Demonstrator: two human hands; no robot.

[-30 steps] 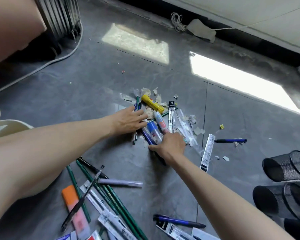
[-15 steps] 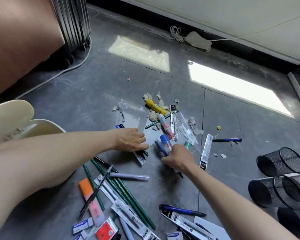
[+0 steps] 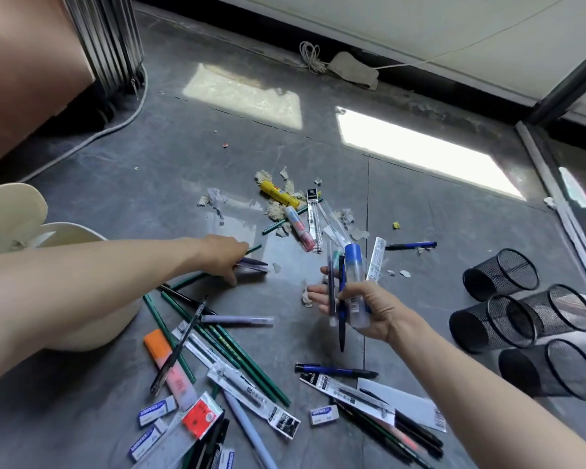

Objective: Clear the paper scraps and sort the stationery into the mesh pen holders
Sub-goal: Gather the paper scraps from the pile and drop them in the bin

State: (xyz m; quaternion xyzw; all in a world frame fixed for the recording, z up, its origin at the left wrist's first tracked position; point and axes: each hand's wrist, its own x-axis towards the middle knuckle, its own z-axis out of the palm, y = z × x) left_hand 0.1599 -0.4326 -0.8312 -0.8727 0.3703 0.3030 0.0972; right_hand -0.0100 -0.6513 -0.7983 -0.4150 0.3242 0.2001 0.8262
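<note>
The right hand (image 3: 369, 309) has risen from the floor (image 3: 170, 157), clamped on pens (image 3: 332, 292) and a glue stick (image 3: 355, 282), left of the mesh pen holders (image 3: 501, 274). The left hand (image 3: 222, 255), farther left of the holders, grips more pens (image 3: 252, 265). Paper scraps (image 3: 276, 211) remain; sorting looks barely begun.

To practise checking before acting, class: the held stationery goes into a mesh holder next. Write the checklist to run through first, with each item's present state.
1. Right hand grips the bundle of stationery: ok.
2. Mesh pen holders standing upright: not ok, all four lie on their sides.
3. Left hand free to steady a holder: not ok, it grips pens on the floor.
4. Paper scraps cleared: not ok, they lie around the yellow glue stick.
5. Holders empty: cannot tell.
</note>
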